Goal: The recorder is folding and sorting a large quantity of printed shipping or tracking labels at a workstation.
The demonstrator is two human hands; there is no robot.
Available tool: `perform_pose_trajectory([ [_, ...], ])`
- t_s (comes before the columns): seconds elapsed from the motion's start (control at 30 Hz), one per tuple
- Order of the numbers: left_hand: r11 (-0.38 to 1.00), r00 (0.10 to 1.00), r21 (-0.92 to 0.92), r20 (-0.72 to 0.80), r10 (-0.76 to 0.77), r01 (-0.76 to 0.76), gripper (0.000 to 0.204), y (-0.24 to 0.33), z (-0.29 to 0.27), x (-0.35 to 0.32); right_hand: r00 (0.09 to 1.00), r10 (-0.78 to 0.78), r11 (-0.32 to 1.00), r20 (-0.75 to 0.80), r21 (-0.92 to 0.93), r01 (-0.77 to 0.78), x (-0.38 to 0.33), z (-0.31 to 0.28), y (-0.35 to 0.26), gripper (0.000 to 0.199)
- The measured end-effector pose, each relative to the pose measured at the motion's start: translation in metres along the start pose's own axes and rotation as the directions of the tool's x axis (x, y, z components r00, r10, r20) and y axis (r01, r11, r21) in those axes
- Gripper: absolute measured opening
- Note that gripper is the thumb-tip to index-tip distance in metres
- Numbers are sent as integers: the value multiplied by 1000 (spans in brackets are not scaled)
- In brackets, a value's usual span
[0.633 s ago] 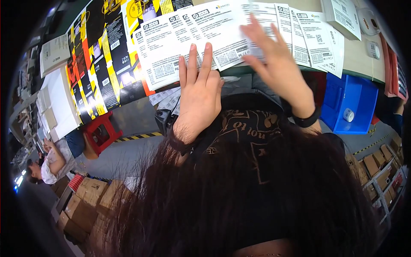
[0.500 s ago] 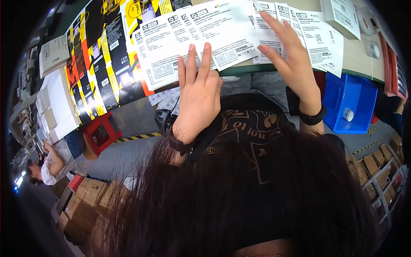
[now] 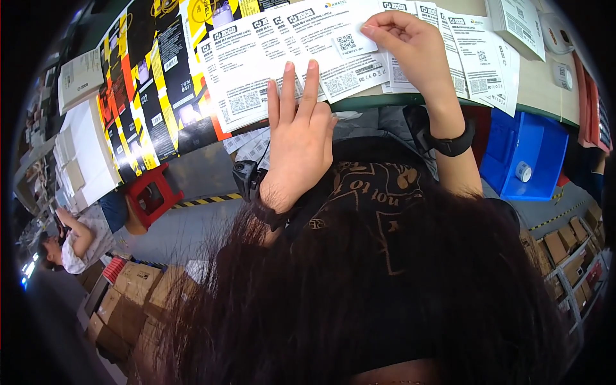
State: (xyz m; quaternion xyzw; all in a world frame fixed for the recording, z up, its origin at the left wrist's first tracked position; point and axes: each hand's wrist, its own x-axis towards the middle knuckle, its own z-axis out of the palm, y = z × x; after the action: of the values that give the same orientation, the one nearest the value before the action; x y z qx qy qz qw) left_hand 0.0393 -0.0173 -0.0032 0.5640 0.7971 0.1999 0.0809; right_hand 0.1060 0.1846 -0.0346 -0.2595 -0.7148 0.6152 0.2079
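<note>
My left hand (image 3: pixel 297 144) lies on the near edge of several overlapping white printed sheets (image 3: pixel 253 70), its fingers stretched out. Between the thumb and fingertips of my right hand (image 3: pixel 414 51) is the corner of a small white label with a square code (image 3: pixel 347 42). That label is over the upper right part of the top sheet; whether it is stuck down I cannot tell. Under and beyond my right hand, more printed sheets (image 3: pixel 475 58) are fanned out to the right.
Glossy black, yellow and red printed sheets (image 3: pixel 160 96) cover the table's left part. A stack of white cards (image 3: pixel 518 29) and a label roll (image 3: pixel 563 76) lie at the right. Below the table edge hangs or stands a blue bin (image 3: pixel 504 154); a red stool (image 3: pixel 151 196) is at left.
My right hand has moved left from above the fanned sheets and gone from spread fingers to a pinch. The small label now shows in it. My left hand has barely moved.
</note>
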Motion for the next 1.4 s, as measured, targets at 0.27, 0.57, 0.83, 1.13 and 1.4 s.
perform_pose_trajectory([
  [0.27,1000,1000,29,26,-2,2,12,0,0,0,993,100,990,62,-111,-93,2,2,-13,18],
  [0.57,999,1000,35,28,-2,1,13,-1,0,1,996,86,983,-33,-159,-90,2,10,-23,9],
  [0.83,1000,1000,28,26,0,-1,11,-1,1,1,926,-350,751,-139,-632,189,-9,29,-31,24],
  [1.13,999,1000,-33,-4,-24,24,7,2,-7,-7,796,-604,570,-39,-719,397,-10,23,-20,40],
  [1.4,1000,1000,-30,0,-2,2,10,-2,-7,-4,853,-384,610,353,-597,522,-34,26,-29,41],
])
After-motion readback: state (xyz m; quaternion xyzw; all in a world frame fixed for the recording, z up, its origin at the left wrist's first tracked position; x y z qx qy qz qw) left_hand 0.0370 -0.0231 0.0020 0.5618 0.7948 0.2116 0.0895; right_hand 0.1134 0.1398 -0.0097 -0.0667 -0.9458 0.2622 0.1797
